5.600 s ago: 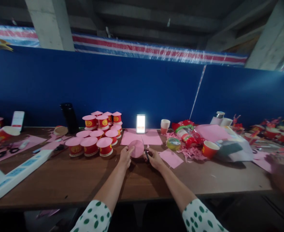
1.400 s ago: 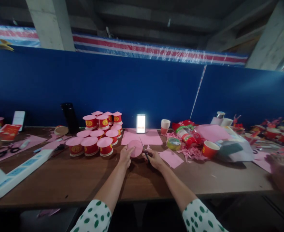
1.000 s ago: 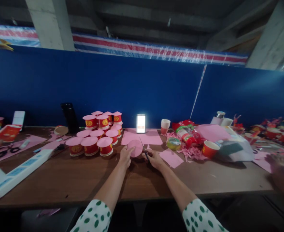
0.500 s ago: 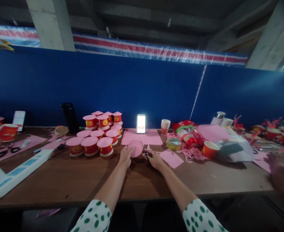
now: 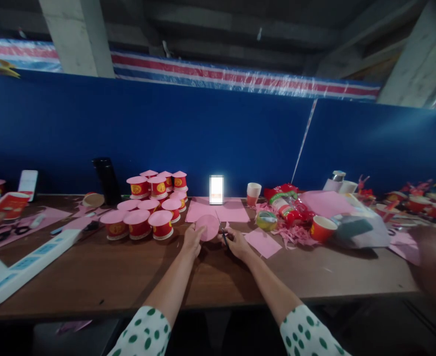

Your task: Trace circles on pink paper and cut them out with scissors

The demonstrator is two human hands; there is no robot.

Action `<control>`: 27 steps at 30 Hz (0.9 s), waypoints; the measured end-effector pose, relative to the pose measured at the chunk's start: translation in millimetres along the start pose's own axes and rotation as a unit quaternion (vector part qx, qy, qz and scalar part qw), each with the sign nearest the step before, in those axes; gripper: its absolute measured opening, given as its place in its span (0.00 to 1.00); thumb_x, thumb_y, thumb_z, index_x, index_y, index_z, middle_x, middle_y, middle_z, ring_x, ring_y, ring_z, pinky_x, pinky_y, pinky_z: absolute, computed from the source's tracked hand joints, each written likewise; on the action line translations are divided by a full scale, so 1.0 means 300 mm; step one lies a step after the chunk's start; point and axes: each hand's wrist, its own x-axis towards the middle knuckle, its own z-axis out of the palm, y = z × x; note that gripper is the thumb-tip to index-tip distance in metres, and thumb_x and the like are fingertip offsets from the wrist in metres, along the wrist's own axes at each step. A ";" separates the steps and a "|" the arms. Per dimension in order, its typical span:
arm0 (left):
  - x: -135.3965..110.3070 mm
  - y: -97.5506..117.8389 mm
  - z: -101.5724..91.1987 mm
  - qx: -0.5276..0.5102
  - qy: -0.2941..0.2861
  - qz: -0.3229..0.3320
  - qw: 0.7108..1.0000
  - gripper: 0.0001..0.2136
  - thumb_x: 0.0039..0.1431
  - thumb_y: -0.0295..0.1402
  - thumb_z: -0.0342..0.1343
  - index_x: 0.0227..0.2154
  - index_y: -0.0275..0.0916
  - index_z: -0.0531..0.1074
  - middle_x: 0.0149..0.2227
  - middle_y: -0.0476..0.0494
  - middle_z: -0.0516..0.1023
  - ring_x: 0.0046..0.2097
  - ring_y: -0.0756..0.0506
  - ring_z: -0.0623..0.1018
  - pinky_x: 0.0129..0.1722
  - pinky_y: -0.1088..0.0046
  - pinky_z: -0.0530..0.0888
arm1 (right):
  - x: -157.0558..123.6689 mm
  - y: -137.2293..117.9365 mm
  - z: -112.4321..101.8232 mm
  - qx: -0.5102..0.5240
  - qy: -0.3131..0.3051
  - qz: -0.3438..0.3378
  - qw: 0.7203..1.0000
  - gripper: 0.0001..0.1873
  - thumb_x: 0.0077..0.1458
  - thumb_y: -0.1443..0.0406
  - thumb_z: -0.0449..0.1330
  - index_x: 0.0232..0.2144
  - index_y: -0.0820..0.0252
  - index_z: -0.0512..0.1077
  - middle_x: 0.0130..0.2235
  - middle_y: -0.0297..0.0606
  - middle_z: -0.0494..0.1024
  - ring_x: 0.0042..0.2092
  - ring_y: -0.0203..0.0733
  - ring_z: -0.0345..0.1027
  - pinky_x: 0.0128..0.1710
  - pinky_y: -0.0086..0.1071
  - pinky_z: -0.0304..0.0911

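Observation:
My left hand [image 5: 192, 241] is closed on the edge of a round pink paper disc [image 5: 208, 227], held upright above the brown table [image 5: 129, 277]. My right hand [image 5: 237, 244] grips small dark scissors [image 5: 223, 233], whose blades meet the disc's right edge. Just left of my hands stand several red paper cups capped with pink paper [image 5: 140, 223], some stacked in a second row behind.
A lit phone [image 5: 216, 190] stands on pink sheets [image 5: 218, 210] behind my hands. A pink square [image 5: 263, 243], a tape roll [image 5: 266, 220], a red packet [image 5: 284, 205] and an open red cup [image 5: 322, 229] lie right. A white power strip [image 5: 25, 264] lies left. Other people's hands show at both edges.
My hands and the disc have barely shifted. The person at the far left has moved a red cup about; the hand at the far right has shifted.

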 end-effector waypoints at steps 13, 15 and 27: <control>-0.027 0.032 0.019 -0.043 -0.020 -0.029 0.998 0.24 0.33 0.26 0.64 0.39 0.34 0.69 0.29 0.44 0.76 0.30 0.49 0.75 0.33 0.73 0.71 | 0.000 0.010 0.006 0.001 0.021 0.011 1.000 0.17 0.48 0.56 0.57 0.37 0.61 0.71 0.20 0.31 0.67 0.22 0.34 0.61 0.21 0.25 0.57; -0.030 0.037 0.021 -0.047 -0.018 -0.033 0.998 0.23 0.33 0.26 0.64 0.38 0.34 0.69 0.30 0.45 0.75 0.30 0.50 0.75 0.33 0.74 0.71 | -0.001 0.007 0.006 -0.003 0.024 0.015 1.000 0.17 0.47 0.56 0.57 0.37 0.61 0.71 0.20 0.31 0.68 0.22 0.34 0.61 0.21 0.25 0.57; -0.017 0.018 0.010 -0.026 0.000 -0.030 0.999 0.20 0.29 0.30 0.67 0.30 0.31 0.70 0.23 0.44 0.75 0.27 0.47 0.75 0.32 0.69 0.71 | 0.003 0.018 0.007 -0.001 0.031 0.004 1.000 0.17 0.47 0.57 0.57 0.37 0.62 0.71 0.21 0.31 0.68 0.23 0.33 0.62 0.21 0.25 0.58</control>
